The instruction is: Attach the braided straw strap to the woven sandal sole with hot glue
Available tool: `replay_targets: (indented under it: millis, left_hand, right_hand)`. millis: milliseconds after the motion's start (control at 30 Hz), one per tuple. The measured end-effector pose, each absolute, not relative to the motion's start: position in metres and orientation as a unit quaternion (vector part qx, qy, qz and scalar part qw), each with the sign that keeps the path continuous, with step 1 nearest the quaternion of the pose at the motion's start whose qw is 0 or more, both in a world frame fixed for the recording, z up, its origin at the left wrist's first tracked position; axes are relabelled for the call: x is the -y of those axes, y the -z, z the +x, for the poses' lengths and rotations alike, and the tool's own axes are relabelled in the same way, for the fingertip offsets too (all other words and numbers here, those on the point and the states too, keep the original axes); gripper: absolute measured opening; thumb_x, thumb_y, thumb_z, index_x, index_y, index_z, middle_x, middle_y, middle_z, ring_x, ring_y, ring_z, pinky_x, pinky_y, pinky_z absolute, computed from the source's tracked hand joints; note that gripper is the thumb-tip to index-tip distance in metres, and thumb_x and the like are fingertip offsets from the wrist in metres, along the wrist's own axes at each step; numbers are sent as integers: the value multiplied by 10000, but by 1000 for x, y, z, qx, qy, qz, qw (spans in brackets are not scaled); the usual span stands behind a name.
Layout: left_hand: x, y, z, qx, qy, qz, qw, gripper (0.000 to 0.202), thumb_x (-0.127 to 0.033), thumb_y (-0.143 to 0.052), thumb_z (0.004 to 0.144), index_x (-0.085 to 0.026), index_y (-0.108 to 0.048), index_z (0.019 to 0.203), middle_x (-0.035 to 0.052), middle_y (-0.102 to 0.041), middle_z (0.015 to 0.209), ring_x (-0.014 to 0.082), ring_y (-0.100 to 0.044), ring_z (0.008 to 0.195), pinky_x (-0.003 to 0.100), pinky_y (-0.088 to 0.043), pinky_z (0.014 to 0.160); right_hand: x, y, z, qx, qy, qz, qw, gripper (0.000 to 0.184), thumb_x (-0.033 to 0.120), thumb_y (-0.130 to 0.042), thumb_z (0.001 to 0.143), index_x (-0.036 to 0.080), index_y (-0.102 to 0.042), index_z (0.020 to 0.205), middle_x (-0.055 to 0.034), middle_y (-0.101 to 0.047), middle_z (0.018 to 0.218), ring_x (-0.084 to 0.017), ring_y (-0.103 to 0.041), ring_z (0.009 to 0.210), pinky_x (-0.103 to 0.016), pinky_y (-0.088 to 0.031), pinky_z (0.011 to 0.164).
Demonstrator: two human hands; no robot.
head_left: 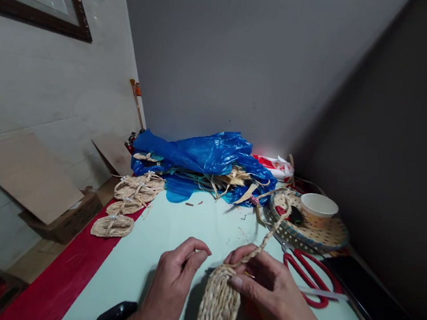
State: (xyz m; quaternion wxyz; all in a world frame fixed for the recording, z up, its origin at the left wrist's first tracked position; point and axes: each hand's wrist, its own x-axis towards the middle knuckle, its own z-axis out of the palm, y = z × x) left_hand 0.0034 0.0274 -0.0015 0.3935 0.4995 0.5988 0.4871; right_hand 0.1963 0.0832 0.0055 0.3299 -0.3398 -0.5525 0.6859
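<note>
My right hand pinches the top end of a woven straw sole, made of braid rows stitched side by side. From that end a loose straw braid runs up over the back of my fingers toward the basket. To the left of the sole, and apart from it, is my left hand. Its thumb and forefinger are pressed together; whatever they hold, if anything, is too small to make out. A thin dark tip shows beside the sole's upper left edge.
Small straw slippers line the table's red left edge. Behind lies a blue plastic bag with dry husks. At right are a woven basket bearing a paper bowl, and red-handled scissors. A grey panel stands behind.
</note>
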Motion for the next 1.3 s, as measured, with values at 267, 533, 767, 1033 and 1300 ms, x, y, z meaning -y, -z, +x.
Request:
replay_targets:
  millis: [267, 533, 767, 1033, 1300]
  left_hand:
    - [-19, 5, 11, -539, -480, 492, 487, 231, -474, -681, 885, -280, -676, 1009, -1, -741, 928, 199, -687, 894, 263, -508, 799]
    - [-16, -2, 20, -560, -523, 393, 509, 299, -513, -799, 777, -267, -714, 925, -19, -737, 857, 146, -669, 800, 186, -522, 733]
    - [-11, 0, 21, -588, -531, 374, 482, 208, -446, -820, 774, -318, -733, 913, -71, -735, 829, 104, -660, 788, 110, -512, 717]
    - [-12, -6, 27, -626, -527, 376, 435, 80, -324, -788, 722, -331, -757, 796, -96, -755, 745, 107, -700, 679, 131, -542, 646]
    - [-12, 0, 18, -657, -479, 386, 435, 233, -466, -900, 595, -319, -783, 734, -48, -782, 716, 175, -719, 656, 198, -584, 617]
  right_hand:
    - [-75, -16, 188, 544, -672, -338, 373, 376, 429, -898, 732, 184, -663, 894, 16, -634, 794, -151, -562, 745, -274, -434, 710]
    - [-74, -12, 186, 520, -695, -316, 384, 384, 351, -920, 719, 162, -666, 936, 25, -635, 782, -120, -553, 705, -237, -438, 665]
    - [-75, -14, 190, 554, -683, -286, 380, 247, 326, -844, 821, 150, -706, 928, -17, -682, 863, -149, -616, 782, -271, -493, 741]
    - [-73, -15, 192, 554, -669, -282, 406, 149, 294, -773, 881, 159, -710, 868, 7, -666, 815, -138, -618, 785, -249, -500, 764]
    - [-78, -23, 199, 555, -693, -289, 358, 196, 338, -754, 896, 174, -681, 816, 20, -625, 782, -135, -546, 733, -270, -451, 739]
